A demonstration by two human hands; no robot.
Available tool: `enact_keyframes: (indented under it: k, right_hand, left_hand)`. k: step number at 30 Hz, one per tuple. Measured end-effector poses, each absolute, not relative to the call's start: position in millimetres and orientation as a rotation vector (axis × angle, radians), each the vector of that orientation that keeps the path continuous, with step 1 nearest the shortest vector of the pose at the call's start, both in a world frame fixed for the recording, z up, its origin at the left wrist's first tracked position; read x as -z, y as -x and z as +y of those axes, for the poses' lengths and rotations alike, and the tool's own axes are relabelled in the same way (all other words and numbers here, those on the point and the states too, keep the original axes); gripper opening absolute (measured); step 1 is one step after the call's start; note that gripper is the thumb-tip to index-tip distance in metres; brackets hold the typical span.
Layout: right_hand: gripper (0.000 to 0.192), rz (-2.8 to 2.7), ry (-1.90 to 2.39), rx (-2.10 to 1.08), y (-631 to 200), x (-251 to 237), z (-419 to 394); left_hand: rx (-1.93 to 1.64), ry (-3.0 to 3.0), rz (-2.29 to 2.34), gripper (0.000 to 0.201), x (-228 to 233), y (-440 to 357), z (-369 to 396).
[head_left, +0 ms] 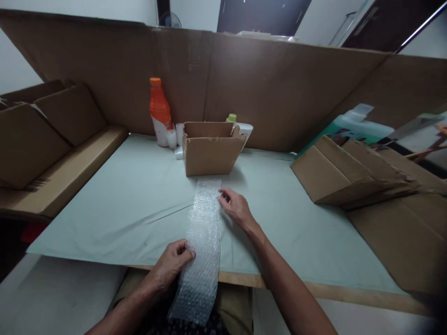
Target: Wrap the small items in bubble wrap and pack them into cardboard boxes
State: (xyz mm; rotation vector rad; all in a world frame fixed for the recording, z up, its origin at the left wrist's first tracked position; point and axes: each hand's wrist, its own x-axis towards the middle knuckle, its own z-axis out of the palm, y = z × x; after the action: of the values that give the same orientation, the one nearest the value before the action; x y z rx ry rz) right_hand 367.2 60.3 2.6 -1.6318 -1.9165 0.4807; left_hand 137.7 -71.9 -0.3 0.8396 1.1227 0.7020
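Note:
A long strip of clear bubble wrap [204, 246] runs down the middle of the table, its near end hanging over the front edge towards my lap. My left hand [174, 260] pinches the strip's left side near the table edge, thumb on top. Farther up, my right hand [235, 207] is at the strip's right edge with fingers curled against it; whether they grip it I cannot tell. Just beyond the far end of the wrap stands an open cardboard box [211, 153], and its inside is mostly hidden.
Behind the box are an orange bottle [160, 111], small white cups [172, 138] and a white bottle with a green cap [231, 118]. Cardboard boxes [42, 135] stand left; more cardboard [335, 172] and a teal jug [363, 128] stand right. A tall cardboard wall [272, 88] closes the back.

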Motion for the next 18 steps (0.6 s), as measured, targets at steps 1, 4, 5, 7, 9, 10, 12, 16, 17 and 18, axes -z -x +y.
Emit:
enact_keyframes:
  k: [1,4,5,7,9,10,12,16,17,18]
  right_hand:
    - [0.029,-1.971,1.621,-0.516,-363,-2,50]
    - [0.022,-2.088,1.594,-0.568,-348,1,29]
    - [0.018,-2.109,1.590,-0.572,-344,1,25]
    - [0.011,-2.135,1.585,-0.574,-340,-2,20]
    - [0.014,-2.148,1.579,-0.569,-339,-5,19]
    - [0.015,-2.154,1.576,-0.563,-339,-7,19]
    - [0.016,-2.166,1.578,-0.547,-338,-8,19]
    - [0.013,-2.167,1.609,-0.525,-335,-4,18]
    - [0.014,-2.155,1.618,-0.522,-336,-3,16]
    - [0.019,-2.139,1.623,-0.514,-339,-3,13]
  left_hand:
    - [-0.698,-0.845,1.122,0.040,0,-138,-72]
    - [-0.698,-0.852,1.133,0.041,0,-138,-73]
    - [-0.704,-0.851,1.142,0.041,0,-137,-73]
    - [-0.721,-0.843,1.164,0.041,-1,-136,-74]
    - [-0.740,-0.836,1.173,0.041,-2,-136,-77]
    - [-0.751,-0.828,1.171,0.041,-2,-135,-79]
    - [-0.771,-0.814,1.169,0.043,-2,-135,-85]
    - [-0.838,-0.873,1.200,0.078,3,-138,-96]
    - [-0.847,-0.899,1.205,0.084,4,-138,-97]
    - [-0.852,-0.915,1.210,0.087,5,-138,-98]
